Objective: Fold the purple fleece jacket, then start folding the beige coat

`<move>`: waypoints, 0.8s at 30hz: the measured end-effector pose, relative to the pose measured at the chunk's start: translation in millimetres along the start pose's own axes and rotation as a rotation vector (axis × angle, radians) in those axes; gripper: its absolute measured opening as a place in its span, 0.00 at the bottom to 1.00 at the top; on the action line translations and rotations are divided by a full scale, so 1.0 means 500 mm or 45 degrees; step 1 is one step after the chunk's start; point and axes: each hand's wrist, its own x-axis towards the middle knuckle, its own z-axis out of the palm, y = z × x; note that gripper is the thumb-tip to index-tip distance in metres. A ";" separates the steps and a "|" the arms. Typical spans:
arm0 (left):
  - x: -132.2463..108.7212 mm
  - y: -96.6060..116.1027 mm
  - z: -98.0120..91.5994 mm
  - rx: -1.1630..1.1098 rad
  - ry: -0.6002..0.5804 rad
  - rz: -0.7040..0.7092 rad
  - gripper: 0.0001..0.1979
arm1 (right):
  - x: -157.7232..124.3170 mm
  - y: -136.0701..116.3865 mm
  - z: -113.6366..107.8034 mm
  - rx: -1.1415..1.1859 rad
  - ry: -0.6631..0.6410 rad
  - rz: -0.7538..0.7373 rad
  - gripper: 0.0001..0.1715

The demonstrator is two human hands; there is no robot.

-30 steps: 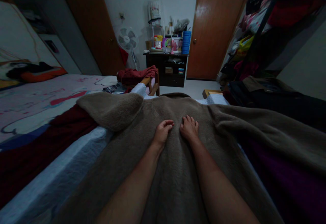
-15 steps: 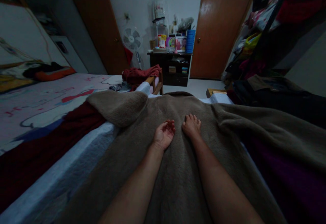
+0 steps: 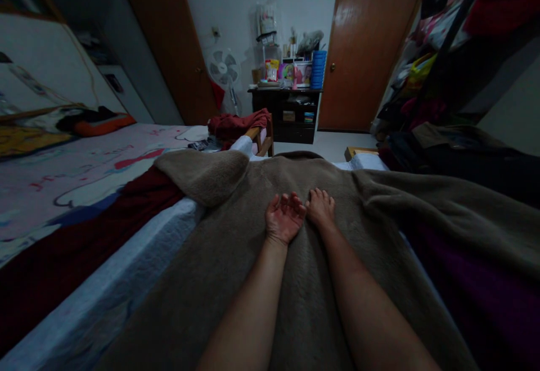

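A brown fleecy long-sleeved garment lies spread out in front of me, its collar end away from me and its sleeves reaching out to both sides. Over its upper middle is my left hand, palm turned up, fingers apart and slightly curled, with nothing in it. Just to the right, my right hand rests palm down on the fabric with its fingers spread. The two hands are close beside each other; whether they touch, I cannot tell.
White quilted padding shows under the garment. A dark red cloth and a patterned bed lie left, dark folded clothes and purple fabric right. Beyond stand a wooden chair, a fan and a black cabinet.
My left hand has shifted right, closer to my right hand, and its palm and fingers have opened more upward. My right hand stays nearly in place. The view has turned slightly left.
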 end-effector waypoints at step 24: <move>0.001 0.039 0.064 0.537 -0.302 -0.065 0.21 | -0.007 0.002 -0.002 -0.030 0.005 -0.035 0.30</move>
